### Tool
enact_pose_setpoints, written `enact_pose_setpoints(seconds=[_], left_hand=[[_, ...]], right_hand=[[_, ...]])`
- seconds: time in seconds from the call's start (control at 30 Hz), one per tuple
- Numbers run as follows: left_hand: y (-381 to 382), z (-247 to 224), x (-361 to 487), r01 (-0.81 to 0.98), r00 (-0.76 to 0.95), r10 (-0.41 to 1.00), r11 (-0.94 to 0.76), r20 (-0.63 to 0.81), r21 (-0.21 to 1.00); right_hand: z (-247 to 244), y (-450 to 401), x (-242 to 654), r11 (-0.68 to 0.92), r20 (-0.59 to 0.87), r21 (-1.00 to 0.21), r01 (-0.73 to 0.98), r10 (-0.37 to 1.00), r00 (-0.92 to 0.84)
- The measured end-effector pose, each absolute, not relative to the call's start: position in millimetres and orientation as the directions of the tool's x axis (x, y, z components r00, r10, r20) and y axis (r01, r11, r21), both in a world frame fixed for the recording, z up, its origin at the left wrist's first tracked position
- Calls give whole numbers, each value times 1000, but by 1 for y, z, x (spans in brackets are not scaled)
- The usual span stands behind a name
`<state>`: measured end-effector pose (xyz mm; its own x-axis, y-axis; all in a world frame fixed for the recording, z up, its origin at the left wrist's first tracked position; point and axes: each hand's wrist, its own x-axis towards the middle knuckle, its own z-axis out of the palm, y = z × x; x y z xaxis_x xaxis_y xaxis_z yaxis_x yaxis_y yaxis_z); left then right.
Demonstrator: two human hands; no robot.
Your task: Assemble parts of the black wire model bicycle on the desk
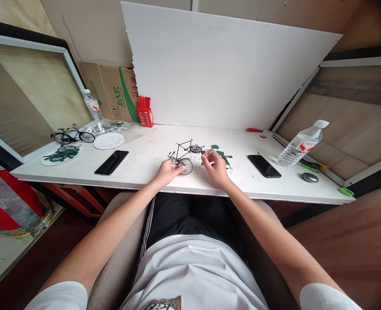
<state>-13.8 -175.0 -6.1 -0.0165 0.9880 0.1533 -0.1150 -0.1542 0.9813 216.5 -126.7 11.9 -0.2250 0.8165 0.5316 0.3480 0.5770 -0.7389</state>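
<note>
A person in a white shirt sits at a white table [164, 140], both hands over a partly built miniature bicycle [184, 149] near the middle of the tabletop. The left hand [169, 173] pinches it between thumb and fingers at the spoked near wheel [187, 166], beside the handlebars. The right hand [215, 165] hovers just right of the wheel, thumb and index finger drawn close together; whether they grip anything is impossible to tell. Green parts [221, 153] lie just beyond that hand. At far left, a black model bicycle [87, 137] stands between 2 white plates, the near plate [53, 162] bearing more green pieces and the right plate [108, 141] bare. 2 dark phones flank the work, 1 to the left [112, 162] and 1 to the right [264, 165]. A clear bottle [302, 144] leans at right, near a dark oval object [310, 177]. A red box [146, 113] and a cardboard box [113, 90] stand at the far left, beside a tall white panel [225, 64].
</note>
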Motion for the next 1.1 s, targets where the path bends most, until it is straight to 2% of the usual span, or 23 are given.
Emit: enact_pose_setpoints(seconds=[0.1, 0.27, 0.5, 0.77, 0.87, 0.93, 1.0, 1.1], left_hand=[[-174, -5, -16, -172, -45, 991, -133, 127, 976], [-172, -6, -18, -179, -57, 991, -126, 118, 976], [-171, -10, -19, -159, -12, 992, -129, 129, 979], [-167, -16, -17, -155, 2, 991, -133, 135, 979], [-168, -17, -16, -150, 17, 989, -143, 148, 978], [-168, -17, -16, -143, 17, 988, -149, 153, 979], [-169, -16, -15, -132, 17, 987, -154, 157, 979], [-171, -14, -12, -99, 17, 986, -165, 167, 981]], right_hand=[[10, -115, 229, 636, 539, -618, 462, 771, -340], [0, -105, 237, 748, 541, -330, 576, 650, -534], [-1, -109, 231, 744, 499, -165, 647, 629, -596], [-4, -114, 224, 686, 403, 1, 728, 666, -628], [-8, -115, 224, 664, 406, 16, 747, 679, -612], [-8, -116, 224, 676, 413, -15, 737, 675, -611], [-5, -118, 222, 713, 445, -101, 694, 656, -610], [0, -126, 215, 767, 522, -307, 563, 631, -575]])
